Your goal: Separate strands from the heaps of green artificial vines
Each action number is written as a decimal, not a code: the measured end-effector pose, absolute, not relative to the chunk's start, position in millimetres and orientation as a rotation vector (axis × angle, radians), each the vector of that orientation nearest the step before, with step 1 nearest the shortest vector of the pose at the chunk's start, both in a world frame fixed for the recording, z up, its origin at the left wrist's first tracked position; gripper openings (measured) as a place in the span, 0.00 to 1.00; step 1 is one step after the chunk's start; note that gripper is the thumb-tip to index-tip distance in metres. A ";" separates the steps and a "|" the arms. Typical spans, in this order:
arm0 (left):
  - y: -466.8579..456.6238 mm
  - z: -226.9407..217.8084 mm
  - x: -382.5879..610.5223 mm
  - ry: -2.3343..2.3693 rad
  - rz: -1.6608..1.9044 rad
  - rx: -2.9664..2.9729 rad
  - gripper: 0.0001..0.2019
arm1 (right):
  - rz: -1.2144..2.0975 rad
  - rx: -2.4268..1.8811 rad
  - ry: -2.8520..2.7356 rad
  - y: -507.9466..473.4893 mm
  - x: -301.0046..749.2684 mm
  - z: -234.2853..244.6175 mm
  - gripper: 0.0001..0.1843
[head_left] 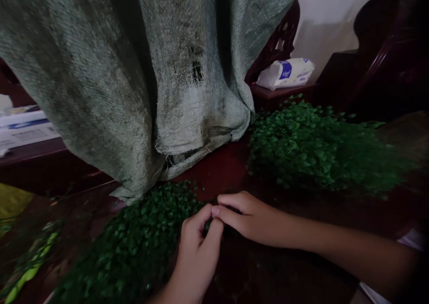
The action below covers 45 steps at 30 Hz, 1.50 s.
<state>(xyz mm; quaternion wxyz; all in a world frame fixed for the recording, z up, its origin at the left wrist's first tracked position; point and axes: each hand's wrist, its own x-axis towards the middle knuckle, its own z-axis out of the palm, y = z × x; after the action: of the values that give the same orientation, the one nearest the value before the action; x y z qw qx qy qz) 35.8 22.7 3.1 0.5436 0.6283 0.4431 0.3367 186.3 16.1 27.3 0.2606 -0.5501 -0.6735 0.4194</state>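
My left hand (200,247) is closed, thumb and forefinger bent together at the right edge of a leafy green heap (144,232). From the right reaches my right hand (250,218), its fingers curled and its thumb meeting the left fingertips. A bit of dark green shows between the left thumb and forefinger, but what either hand pinches is too small and dark to make out. A second heap of leafy greens (311,147) lies beyond my right hand on the dark red tabletop (221,165).
A grey-green woven sack (181,94) with torn holes hangs or stands behind the heaps. A tissue pack (286,73) rests on a dark wooden ledge at right. White packages (27,129) lie at left, above a bright yellow-green strip (33,263).
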 end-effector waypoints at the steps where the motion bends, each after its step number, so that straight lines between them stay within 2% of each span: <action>1: 22.1 3.7 35.8 1.052 0.798 1.490 0.12 | 1.167 -1.481 -1.812 16.7 186.4 28.3 0.19; 8: 18.4 5.4 33.2 1.019 0.808 1.491 0.10 | 1.203 -1.398 -1.819 15.3 185.3 36.4 0.19; 16: 18.5 5.5 33.8 1.049 0.832 1.495 0.11 | 0.702 -1.311 -1.961 12.9 186.1 28.6 0.19; 28: 21.7 4.5 34.5 1.079 0.798 1.585 0.12 | 0.538 -1.318 -2.005 12.4 187.0 26.1 0.18; 45: 24.6 10.5 36.0 1.126 0.826 1.679 0.12 | -0.117 -1.112 -2.093 11.1 190.8 17.7 0.17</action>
<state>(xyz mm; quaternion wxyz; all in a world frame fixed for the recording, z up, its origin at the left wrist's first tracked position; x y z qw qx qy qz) 36.0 24.6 10.5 0.4606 0.6825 0.4575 0.3359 190.8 11.1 17.7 0.3751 -0.4346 -0.8175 -0.0457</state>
